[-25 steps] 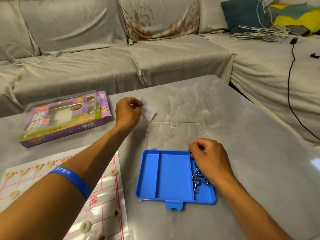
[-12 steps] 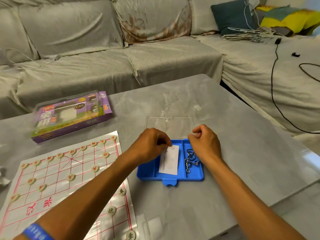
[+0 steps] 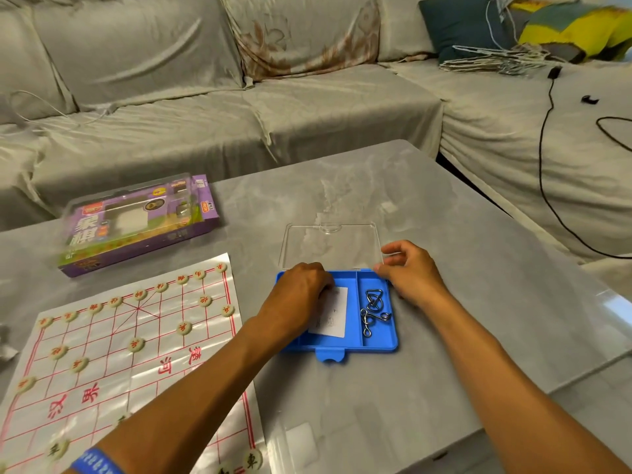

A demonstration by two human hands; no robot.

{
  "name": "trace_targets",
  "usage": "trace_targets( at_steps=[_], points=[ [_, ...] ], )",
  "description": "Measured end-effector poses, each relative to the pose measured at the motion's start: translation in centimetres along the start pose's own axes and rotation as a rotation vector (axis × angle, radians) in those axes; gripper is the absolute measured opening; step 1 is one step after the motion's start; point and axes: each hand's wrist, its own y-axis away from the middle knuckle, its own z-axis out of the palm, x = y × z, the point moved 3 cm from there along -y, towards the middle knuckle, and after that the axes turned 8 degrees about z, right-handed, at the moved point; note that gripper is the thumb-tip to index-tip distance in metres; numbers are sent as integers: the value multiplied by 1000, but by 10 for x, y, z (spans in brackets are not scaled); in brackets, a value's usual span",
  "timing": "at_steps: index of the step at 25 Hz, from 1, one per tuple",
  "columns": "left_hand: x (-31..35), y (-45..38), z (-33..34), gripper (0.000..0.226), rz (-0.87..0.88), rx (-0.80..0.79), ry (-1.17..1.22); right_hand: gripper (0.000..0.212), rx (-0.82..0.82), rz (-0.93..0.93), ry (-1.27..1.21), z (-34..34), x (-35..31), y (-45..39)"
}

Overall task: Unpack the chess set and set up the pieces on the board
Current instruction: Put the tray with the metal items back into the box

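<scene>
1. Most of the setup looks done: the board lies flat at 8 o'clock on the bench, with round pale pieces standing on its line crossings along the far edge and near rows.
2. Whether every piece is placed I cannot tell, since the left arm covers part of the board and its near edge runs out of view.
3. Behind it at 10 o'clock sits the purple box the set seems to have come from, apparently emptied.
4. Both hands are busy elsewhere, at a blue tray in the middle of the bench.
5. Left hand rests curled on a white slip in the tray's wide compartment; whether it pinches the paper I cannot tell.
6. Right hand hovers at the tray's 1 o'clock corner, fingers loosely curled and holding nothing.
7. Wire puzzles lie in the narrow right compartment, and a clear lid lies flat just beyond.
8. Grey marbled bench, glossy; a cloth-draped sofa wraps round from 9 to 3 o'clock, with cushions and a black cable at 2.
</scene>
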Motion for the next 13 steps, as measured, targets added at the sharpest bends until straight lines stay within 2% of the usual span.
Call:
trace_targets(
  at_steps=[2,5,9,11,13],
  points=[
    [3,2,1,22,5,-10,-15,47,-144,-21,65,-7,-2,6],
    [5,6,4,22,-9,21,-46,67,-328,-33,374,-14,-3,20],
    [12,9,6,20,-50,61,-57,90,-391,-106,535,-10,4,31],
    [12,11,0,18,-90,149,20,77,-361,-104,434,-10,4,33],
    [6,15,-9,19,-204,272,103,55,-242,-55,218,-11,4,32]
  ],
)
